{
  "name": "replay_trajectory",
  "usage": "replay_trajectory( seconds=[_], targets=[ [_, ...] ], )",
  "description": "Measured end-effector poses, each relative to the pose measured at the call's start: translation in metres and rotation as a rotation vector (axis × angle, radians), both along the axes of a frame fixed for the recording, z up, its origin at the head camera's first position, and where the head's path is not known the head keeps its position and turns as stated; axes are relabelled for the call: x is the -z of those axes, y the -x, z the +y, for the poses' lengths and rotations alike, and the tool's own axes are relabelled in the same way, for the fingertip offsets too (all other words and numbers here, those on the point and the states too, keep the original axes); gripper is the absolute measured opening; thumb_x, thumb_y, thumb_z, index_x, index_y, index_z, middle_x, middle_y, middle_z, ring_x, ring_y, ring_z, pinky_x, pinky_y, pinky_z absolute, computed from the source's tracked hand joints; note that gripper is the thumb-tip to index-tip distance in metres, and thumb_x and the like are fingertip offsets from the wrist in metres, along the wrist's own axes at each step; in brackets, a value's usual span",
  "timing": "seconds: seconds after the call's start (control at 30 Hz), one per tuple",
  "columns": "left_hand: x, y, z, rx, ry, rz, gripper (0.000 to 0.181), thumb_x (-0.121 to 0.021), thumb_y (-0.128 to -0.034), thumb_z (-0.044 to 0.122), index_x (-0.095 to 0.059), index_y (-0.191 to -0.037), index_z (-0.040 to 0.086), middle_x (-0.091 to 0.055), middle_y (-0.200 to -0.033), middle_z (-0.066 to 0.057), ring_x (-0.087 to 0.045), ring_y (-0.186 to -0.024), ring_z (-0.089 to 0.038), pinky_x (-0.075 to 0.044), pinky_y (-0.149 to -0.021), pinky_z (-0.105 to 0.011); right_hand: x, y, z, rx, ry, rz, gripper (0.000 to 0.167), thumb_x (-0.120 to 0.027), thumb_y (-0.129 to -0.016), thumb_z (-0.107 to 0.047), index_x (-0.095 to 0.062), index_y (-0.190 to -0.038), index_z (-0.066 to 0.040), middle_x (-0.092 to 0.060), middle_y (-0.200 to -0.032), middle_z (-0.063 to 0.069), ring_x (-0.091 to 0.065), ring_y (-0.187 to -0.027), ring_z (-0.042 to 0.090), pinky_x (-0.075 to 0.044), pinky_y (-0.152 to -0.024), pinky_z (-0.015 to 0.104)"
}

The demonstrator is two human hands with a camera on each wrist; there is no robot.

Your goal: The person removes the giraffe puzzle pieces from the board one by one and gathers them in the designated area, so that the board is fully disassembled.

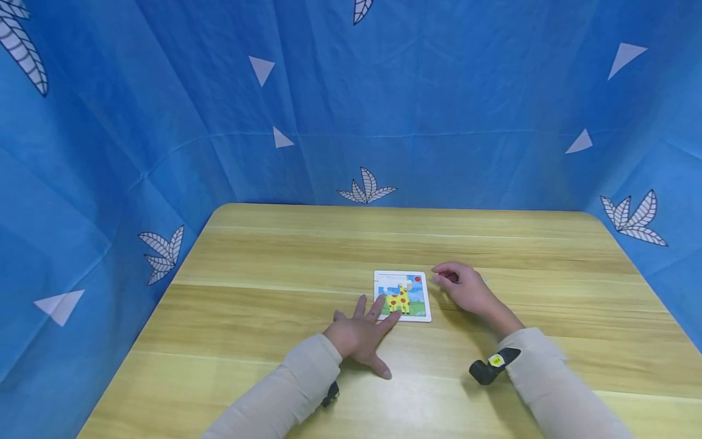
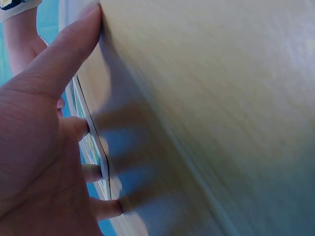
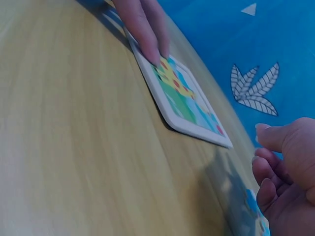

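Note:
A white-framed jigsaw puzzle board (image 1: 403, 274) with a yellow spotted giraffe lies flat on the table. Part of its upper left is plain white, with blue pieces below. My left hand (image 1: 359, 335) spreads its fingers over the board's lower left, fingertips touching it, thumb out on the wood. To the right of the board hovers my right hand (image 1: 466, 289), fingers loosely curled, and I see nothing between thumb and forefinger. Beside its curled fingers, in the right wrist view, a blue and yellow puzzle piece (image 3: 251, 201) shows, partly hidden by the hand.
The wooden table (image 1: 263, 256) has rounded far corners. Blue cloth (image 1: 417, 91) with white leaves and triangles hangs behind it and along the sides. A black wrist device (image 1: 488, 369) is strapped at the right sleeve.

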State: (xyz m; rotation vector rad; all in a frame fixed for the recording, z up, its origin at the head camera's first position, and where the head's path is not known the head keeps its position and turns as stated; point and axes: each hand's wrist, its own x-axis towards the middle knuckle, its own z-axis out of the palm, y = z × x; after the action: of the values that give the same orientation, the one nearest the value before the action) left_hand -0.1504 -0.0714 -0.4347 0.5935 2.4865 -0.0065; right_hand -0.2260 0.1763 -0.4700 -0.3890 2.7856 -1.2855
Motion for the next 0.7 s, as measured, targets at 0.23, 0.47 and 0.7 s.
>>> replay_trajectory(
  seconds=[0.23, 0.47, 0.7],
  targets=[
    [0.001, 0.000, 0.000, 0.003, 0.008, 0.009, 0.111, -0.070, -0.0622, 0.071, -0.008, -0.150, 0.042, 0.004, -0.160, -0.003, -0.002, -0.145, -0.036, -0.025, -0.099, -0.071, 0.003, -0.002, -0.016, -0.033, 0.037, -0.020, 0.020, -0.060, -0.092, -0.015, -0.066, -0.107, -0.003, -0.065, -0.092, 0.008, -0.053, -0.075, 0.016, -0.045, -0.061, 0.025],
    [0.000, -0.001, 0.000, 0.003, 0.003, 0.008, 0.111, -0.070, -0.0619, 0.071, -0.009, -0.150, 0.042, 0.003, -0.160, -0.003, -0.003, -0.145, -0.037, -0.025, -0.098, -0.071, 0.005, -0.004, -0.027, -0.038, 0.021, -0.011, 0.016, -0.061, -0.092, -0.013, -0.069, -0.104, -0.006, -0.065, -0.102, 0.010, -0.057, -0.087, 0.019, -0.046, -0.077, 0.034],
    [0.000, 0.000, 0.000, 0.002, 0.006, 0.009, 0.111, -0.069, -0.0620, 0.071, -0.009, -0.150, 0.042, 0.003, -0.160, -0.003, -0.004, -0.145, -0.037, -0.025, -0.098, -0.071, 0.007, -0.002, -0.032, -0.041, -0.034, -0.019, 0.016, -0.062, -0.091, -0.014, -0.069, -0.104, -0.008, -0.062, -0.100, 0.009, -0.053, -0.085, 0.019, -0.045, -0.075, 0.032]
  ],
)
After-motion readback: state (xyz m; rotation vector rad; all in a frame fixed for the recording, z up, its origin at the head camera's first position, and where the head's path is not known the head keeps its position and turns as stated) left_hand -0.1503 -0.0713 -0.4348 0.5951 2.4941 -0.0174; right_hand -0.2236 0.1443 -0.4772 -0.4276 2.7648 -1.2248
